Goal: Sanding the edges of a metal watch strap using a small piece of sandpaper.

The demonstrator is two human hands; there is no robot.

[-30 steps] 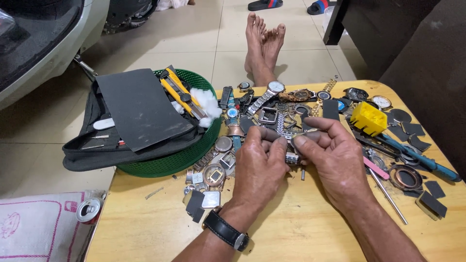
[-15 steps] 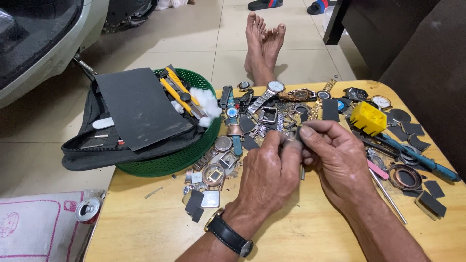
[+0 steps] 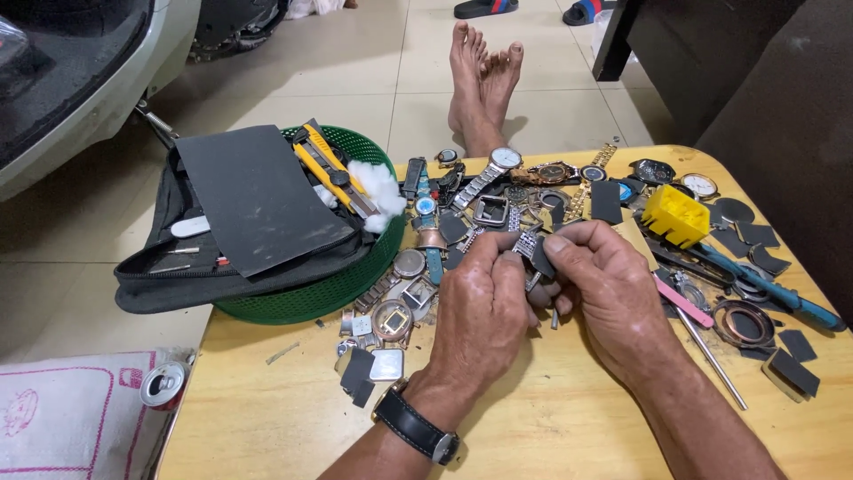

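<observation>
Where a second ago our hands sat lower with the strap near the surface (image 3: 267,418), the left hand (image 3: 480,316) and right hand (image 3: 604,289) have now lifted it and drawn closer. Both grips pinch the metal strap (image 3: 526,244) between fingertips, just above the watch pile (image 3: 498,191); the close work on it looks under way.

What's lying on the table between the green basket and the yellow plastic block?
In the head view, a heap of watches, cases and metal bands fills the stretch between the green basket and the yellow plastic block.
</observation>
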